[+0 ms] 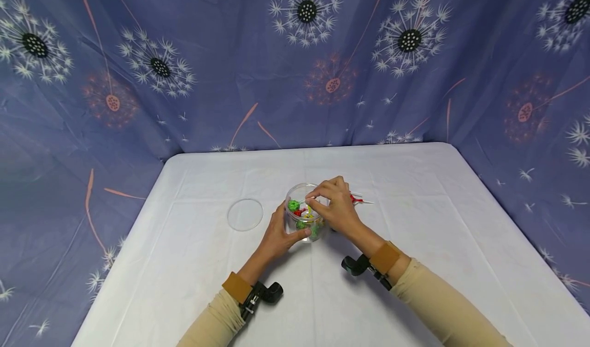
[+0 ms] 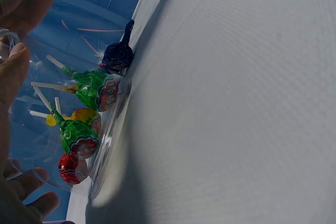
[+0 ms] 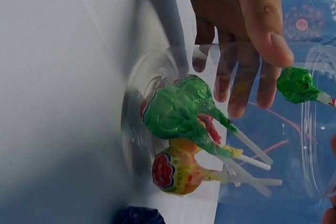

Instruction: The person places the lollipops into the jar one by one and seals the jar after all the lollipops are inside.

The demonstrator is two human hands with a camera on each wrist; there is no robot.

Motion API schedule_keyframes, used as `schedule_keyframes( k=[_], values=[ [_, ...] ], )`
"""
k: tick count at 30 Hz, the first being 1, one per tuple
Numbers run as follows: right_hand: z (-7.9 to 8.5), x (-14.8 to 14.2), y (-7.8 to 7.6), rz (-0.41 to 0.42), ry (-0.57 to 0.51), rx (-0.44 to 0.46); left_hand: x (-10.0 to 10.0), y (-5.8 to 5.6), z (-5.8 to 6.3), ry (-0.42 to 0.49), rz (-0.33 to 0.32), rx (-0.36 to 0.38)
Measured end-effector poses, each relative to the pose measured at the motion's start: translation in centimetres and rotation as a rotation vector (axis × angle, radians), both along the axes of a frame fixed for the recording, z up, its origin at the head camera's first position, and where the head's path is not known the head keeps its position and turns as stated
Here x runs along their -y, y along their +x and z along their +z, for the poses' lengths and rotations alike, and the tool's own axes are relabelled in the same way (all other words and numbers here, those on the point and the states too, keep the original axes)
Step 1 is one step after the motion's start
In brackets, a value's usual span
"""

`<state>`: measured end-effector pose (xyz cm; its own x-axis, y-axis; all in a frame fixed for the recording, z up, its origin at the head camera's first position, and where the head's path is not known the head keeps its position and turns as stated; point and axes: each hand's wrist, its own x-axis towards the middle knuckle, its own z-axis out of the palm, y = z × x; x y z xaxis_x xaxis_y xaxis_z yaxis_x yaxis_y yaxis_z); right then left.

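Note:
A clear plastic jar [image 1: 300,185] stands on the white table. My left hand [image 1: 276,233] grips its side, thumb in front and fingers spread round the wall. Over the mouth, my right hand [image 1: 337,207] pinches the stick of a green-wrapped lollipop [image 3: 297,85], whose head is inside near the rim. Lower in the jar lie several lollipops: green ones [image 3: 170,114], a yellow one [image 3: 177,171] and a red one [image 2: 72,169], mostly with sticks up.
A round clear lid [image 1: 228,218] lies left of the jar. Right of it, partly behind my right hand, are a red lollipop [image 1: 355,199] and white sticks. A dark blue lollipop [image 2: 117,57] lies outside the jar. A patterned blue curtain [image 1: 239,80] hangs behind the table.

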<state>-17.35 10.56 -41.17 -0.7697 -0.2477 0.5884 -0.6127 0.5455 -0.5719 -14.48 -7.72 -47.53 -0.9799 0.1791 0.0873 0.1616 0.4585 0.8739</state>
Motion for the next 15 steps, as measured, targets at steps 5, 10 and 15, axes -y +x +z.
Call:
schedule_keyframes(
  k=[5, 10, 15],
  values=[
    [0.0, 0.5, -0.3, 0.001, -0.01, -0.028, 0.0, 0.0, 0.0, 0.0, -0.002, -0.01],
    [-0.2, 0.9, -0.5, 0.005, -0.003, -0.06, 0.0, -0.1, -0.1, -0.002, -0.001, -0.024],
    [-0.3, 1.3, -0.7, 0.022, 0.019, -0.073, 0.2, -0.1, -0.1, -0.007, -0.007, -0.027]
  ],
)
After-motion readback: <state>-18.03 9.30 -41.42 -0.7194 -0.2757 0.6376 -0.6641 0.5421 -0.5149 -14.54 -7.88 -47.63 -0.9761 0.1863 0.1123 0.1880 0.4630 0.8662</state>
